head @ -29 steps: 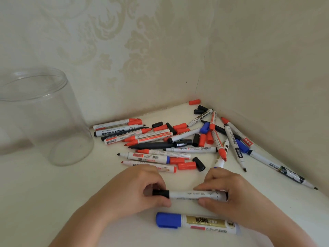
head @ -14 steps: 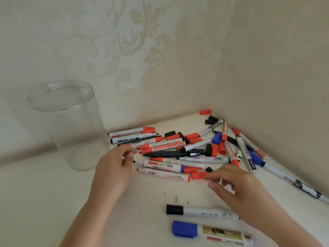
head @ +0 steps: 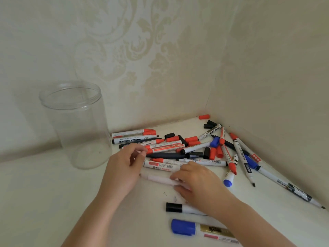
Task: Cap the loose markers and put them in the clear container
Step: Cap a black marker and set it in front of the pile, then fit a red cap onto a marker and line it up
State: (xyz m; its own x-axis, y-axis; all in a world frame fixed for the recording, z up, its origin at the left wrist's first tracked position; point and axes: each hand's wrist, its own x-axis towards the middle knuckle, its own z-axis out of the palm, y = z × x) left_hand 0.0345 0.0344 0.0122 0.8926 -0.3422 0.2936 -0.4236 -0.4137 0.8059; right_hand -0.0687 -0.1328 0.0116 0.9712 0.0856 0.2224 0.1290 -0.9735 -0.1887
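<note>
The clear container [head: 76, 129] stands upright with nothing in it at the left of the white surface. A pile of markers [head: 165, 147] and loose red and black caps lies in the corner. My left hand [head: 122, 168] hovers at the pile's left edge, fingers apart, its fingertips near a black marker [head: 165, 155]. My right hand [head: 197, 182] is curled over the right end of a blurred white marker [head: 158, 179] lying in front of the pile. A black-capped marker [head: 178, 208] and a blue-capped marker [head: 194, 229] lie nearest me.
Two wallpapered walls meet behind the pile. A red cap [head: 204, 116] and black caps [head: 210, 123] lie deep in the corner. A long uncapped marker [head: 288, 188] stretches along the right wall. Small dark specks [head: 175, 198] mark the surface.
Both hands let go of the black-capped marker, which now lies on the surface. They moved forward to the pile, and the right hand closed over the white marker's end.
</note>
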